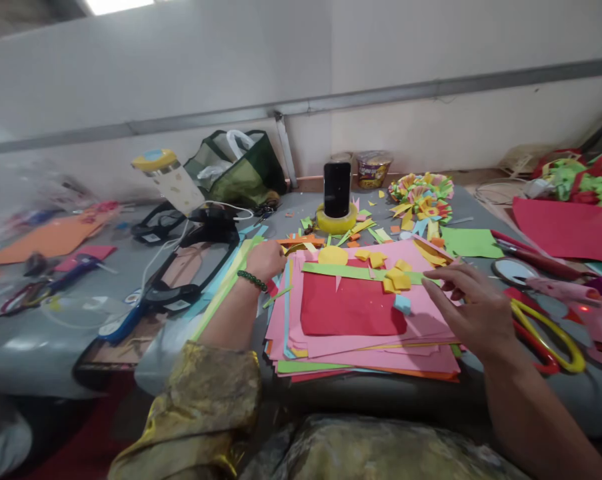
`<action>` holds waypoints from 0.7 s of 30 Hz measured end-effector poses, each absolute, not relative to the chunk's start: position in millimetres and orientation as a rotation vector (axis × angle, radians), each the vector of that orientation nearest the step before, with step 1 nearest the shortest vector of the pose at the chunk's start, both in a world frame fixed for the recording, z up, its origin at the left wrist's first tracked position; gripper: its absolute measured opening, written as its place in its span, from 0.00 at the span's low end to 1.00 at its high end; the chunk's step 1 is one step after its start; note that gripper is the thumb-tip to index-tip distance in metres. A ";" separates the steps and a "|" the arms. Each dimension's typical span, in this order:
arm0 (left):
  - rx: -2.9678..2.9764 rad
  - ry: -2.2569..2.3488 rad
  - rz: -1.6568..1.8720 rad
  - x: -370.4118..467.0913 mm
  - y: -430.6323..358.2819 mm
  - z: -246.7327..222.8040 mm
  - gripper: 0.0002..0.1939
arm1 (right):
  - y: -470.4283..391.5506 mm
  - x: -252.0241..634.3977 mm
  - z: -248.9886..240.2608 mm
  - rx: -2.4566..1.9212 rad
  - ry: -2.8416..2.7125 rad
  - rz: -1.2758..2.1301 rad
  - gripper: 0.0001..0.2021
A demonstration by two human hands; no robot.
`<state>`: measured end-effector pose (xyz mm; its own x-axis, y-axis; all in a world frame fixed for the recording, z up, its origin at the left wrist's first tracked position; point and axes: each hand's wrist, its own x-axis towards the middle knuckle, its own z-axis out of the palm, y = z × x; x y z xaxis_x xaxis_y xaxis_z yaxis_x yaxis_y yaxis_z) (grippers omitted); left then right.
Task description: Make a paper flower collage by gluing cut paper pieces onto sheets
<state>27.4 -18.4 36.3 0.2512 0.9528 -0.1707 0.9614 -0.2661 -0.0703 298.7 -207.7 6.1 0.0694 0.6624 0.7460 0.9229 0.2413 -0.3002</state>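
A stack of pink paper (431,327) lies in front of me, with a red sheet (351,307) on top. Across them runs a light green strip (351,270). My right hand (473,303) pinches the strip's right end between thumb and fingers. At the stack's upper left corner is my left hand (267,261), its fingers closed around something I cannot make out. Folded yellow pieces (397,280), a yellow disc (333,255) and a small blue piece (402,305) rest on the papers.
A phone (337,190) stands in a yellow tape roll (337,220) behind the stack. Scissors (548,333) and a pink glue gun (593,313) lie right. A black frame (201,267) and a tilted cup (173,183) are left.
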 end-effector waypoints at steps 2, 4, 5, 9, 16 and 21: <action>2.454 1.900 -0.264 27.1 -19.3 38.9 0.15 | -208.3 298.8 5.2 -1.484 -1.662 -0.392 0.07; 2.439 1.938 -0.256 26.0 -19.7 41.2 0.16 | -208.5 298.8 4.7 -1.479 -1.658 -0.396 0.07; 2.426 1.956 -0.252 25.5 -20.0 42.2 0.16 | -208.4 298.7 4.7 -1.476 -1.656 -0.399 0.06; 2.401 1.991 -0.219 23.9 -21.6 45.8 0.17 | -208.2 298.3 5.0 -1.469 -1.648 -0.392 0.06; 2.417 1.996 -0.169 23.4 -24.7 52.7 0.15 | -209.2 297.9 3.6 -1.512 -1.604 -0.325 0.07; 2.454 1.947 -0.112 23.4 -26.8 54.1 0.12 | -209.5 296.7 3.0 -1.523 -1.573 -0.293 0.08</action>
<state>23.4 -26.8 54.1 0.2257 0.9723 -0.0601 0.9728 -0.2283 -0.0392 296.7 -209.5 3.0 0.1630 0.6767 0.7180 0.8901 0.2131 -0.4029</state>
